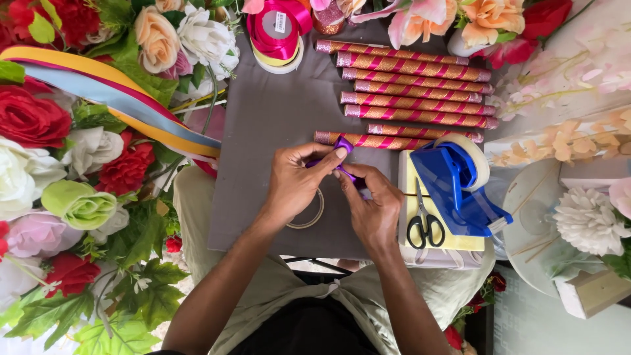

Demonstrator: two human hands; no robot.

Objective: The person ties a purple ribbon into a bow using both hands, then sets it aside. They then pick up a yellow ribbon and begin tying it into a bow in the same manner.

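Both hands meet over the grey board (263, 131), and between them sits a short length of purple ribbon (344, 146). The left hand (296, 181) pinches one end between thumb and forefinger, fingers drawn in narrow; the right hand (374, 207) closes its fingertips on the other end, lower down (most of the strip hides under the knuckles). That ribbon looks thin, limp and featherweight, probably a bit slick on its satin face, so a fingertip pinch near the ends seems the sensible hold, since gripping mid-strip would likely just crumple it. Just beyond the hands lies a row of glittery sticks wound in pink and gold (414, 85), the nearest one almost touching the ribbon. To the right, a blue tape dispenser (453, 187) carries its roll of clear tape, and black scissors (425, 223) rest on a yellow pad beside it. At the top, a pink ribbon spool (276, 29) is stacked on a yellow one. A thin ring (309, 213) lies under the left wrist, and artificial flowers (72, 151) crowd the left side.
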